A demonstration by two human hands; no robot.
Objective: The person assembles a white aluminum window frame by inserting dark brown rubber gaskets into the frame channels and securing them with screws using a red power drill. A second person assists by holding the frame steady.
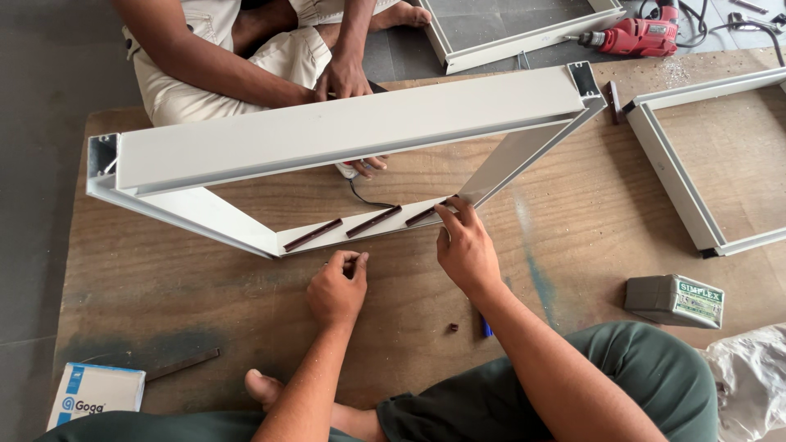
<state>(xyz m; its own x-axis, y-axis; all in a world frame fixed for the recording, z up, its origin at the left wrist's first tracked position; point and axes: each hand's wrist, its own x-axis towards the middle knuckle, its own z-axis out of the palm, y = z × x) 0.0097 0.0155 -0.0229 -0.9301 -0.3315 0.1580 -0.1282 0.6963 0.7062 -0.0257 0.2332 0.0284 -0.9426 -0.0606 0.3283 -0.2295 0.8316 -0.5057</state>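
Frame [344, 135] stands on edge across the wooden board [589, 237] — my right hand [467, 250] fingers its brown strip [427, 214], gripping nothing; my left hand [337, 288] sits clenched near the lower rail.

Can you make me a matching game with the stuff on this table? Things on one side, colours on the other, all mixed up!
Things:
1. drill
2. frame
3. strips
4. small box

Colours:
A. dark brown
B. grey with a green label
C. red
D. off-white

Pairs: 1-C, 2-D, 3-A, 4-B.

The right hand touches one strip; the left hand rests closed on the table.
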